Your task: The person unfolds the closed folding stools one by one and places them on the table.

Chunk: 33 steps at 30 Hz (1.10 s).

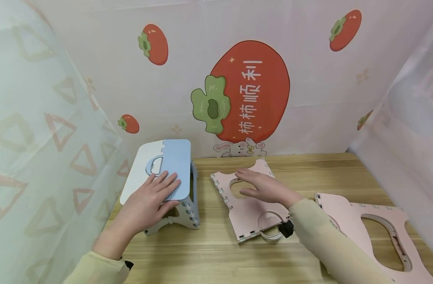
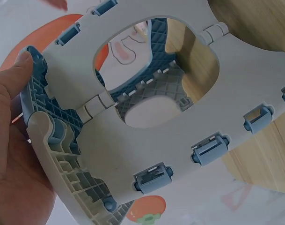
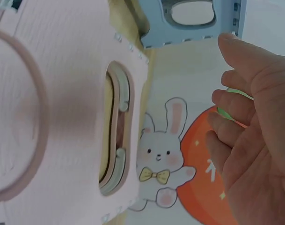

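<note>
"So, head view?"

"Left hand (image 1: 145, 203) flat, fingers extended, atop standing blue-and-white stool (image 1: 177, 157); right hand (image 1: 266, 187) loose above folded pink stool (image 1: 249, 211)"

"Left wrist adds?"

"Seat's ribbed underside (image 2: 79, 178), hidden from head"

"Right wrist?"

"Palm side: empty, fingers slightly bent, apart from pink stool"

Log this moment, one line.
left hand: on upright blue-and-white folding stool | right hand: empty, over middle folded pink stool

A blue-and-white folding stool (image 1: 177, 159) stands unfolded on the worktop (image 1: 202, 260); right of it, a pink folding stool (image 1: 251, 208) lies folded flat.
</note>
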{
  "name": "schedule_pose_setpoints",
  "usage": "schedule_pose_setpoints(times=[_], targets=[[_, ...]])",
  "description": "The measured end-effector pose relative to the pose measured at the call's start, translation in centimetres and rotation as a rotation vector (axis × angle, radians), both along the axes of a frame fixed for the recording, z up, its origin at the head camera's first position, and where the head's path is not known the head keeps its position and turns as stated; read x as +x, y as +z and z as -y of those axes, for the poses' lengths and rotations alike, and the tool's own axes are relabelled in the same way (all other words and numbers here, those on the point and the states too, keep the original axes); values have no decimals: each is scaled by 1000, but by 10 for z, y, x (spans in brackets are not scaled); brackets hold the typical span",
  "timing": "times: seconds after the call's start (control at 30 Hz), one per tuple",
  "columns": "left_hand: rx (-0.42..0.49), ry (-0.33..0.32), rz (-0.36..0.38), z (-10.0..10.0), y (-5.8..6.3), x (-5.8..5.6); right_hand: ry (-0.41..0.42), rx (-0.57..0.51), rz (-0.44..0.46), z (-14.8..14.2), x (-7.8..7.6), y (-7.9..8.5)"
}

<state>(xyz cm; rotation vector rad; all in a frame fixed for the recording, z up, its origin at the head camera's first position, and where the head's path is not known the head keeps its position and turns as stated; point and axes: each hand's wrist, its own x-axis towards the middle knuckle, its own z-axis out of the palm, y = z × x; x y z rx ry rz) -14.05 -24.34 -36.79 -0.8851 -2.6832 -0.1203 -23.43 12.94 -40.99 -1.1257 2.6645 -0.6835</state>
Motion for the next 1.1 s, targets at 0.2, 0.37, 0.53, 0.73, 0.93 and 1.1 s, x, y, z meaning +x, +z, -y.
schedule_pose_setpoints(times=[0.2,0.37,0.53,0.73,0.93,1.1], targets=[[10,12,12,9,3,0,-50,7,23,-20,0,-12],[7,46,10,13,3,-2,-63,-9,17,-31,1,-21],[-3,100,6,10,3,-4,-75,-25,40,-38,2,-26],[-16,152,5,8,2,-5,-92,-22,32,-43,5,-33],[-15,158,-25,8,0,-8,-117,22,35,-44,8,-39],[4,95,-13,12,2,-9,-126,23,70,-41,10,-39]])
